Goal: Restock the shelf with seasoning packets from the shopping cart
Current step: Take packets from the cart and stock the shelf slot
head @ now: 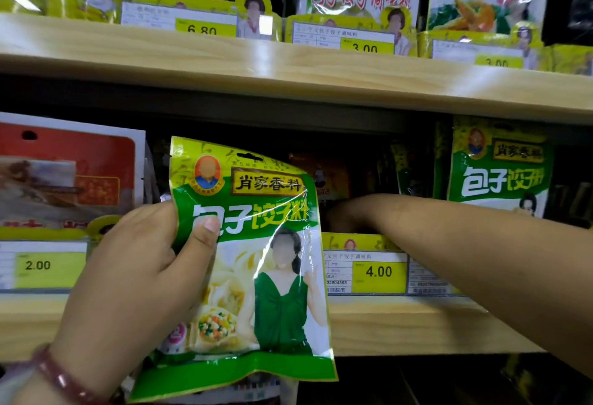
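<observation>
The left hand [134, 276] holds a green packet [253, 263] up in front of the shelf [401, 324]. Its thumb is pressed on the front of the packet and its fingers are curled behind the packet's left edge. There is a red bead bracelet [61, 379] on that wrist. The right arm [465, 254] reaches in over the shelf, to the right of the packet. The right hand goes into the dark gap behind the packet, so I cannot tell if it is holding anything. A yellow 4.00 tag [378, 273] sits on the shelf edge just right of the packet, under the arm. A 2.00 tag [38, 265] is left of the packet. Another green packet just like it [500, 164] stands on the shelf to the far right. A red bag [70, 173] stands to the left. The top shelf [288, 64] above holds more bags.
</observation>
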